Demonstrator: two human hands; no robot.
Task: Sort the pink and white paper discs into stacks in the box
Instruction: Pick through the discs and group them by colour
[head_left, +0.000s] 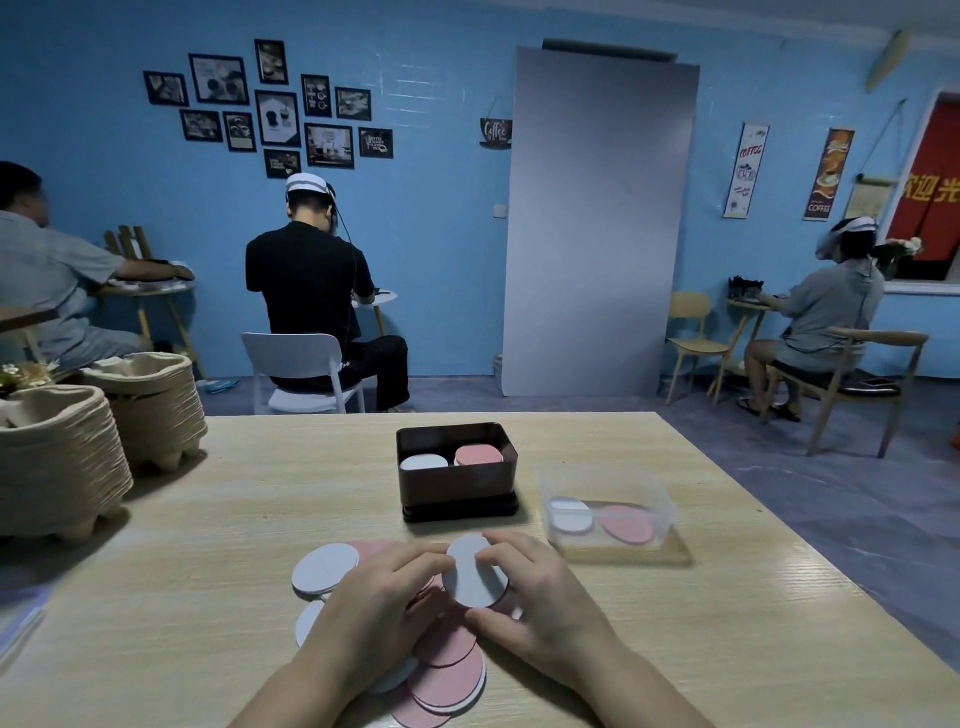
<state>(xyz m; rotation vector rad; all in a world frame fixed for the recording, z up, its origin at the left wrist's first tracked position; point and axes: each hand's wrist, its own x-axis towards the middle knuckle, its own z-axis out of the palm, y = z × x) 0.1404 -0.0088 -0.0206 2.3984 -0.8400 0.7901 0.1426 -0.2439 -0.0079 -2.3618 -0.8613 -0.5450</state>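
**Head view, sorting in progress.** The right hand (540, 597) grasps 1 white disc (475, 571), tilted up off the pile (449, 675). Its fingers curl over the disc's far edge and its thumb closes on the near edge, so this grip is clenched on the disc. The left hand (384, 608) lies with bent fingers across the pile, fingertips meeting the disc's left edge. Whether its grip pinches the disc or only steadies it cannot be told.

The pile, pink and white discs overlapping, sits on the surface (208, 571) near the viewer, partly hidden under both hands. Just beyond it stands the box (457, 488), holding 2 stacks side by side: the white stack (423, 462) on the left, the pink stack (479, 454) on the right. To the right of the box, a clear tub (660, 512) also holds white and pink discs.

**Step in hand, as judged:** freeing 1 white disc from the pile. The next move calls for carrying it over the box wall and laying it flat on the white stack, edges aligned, without dragging neighbouring discs along.
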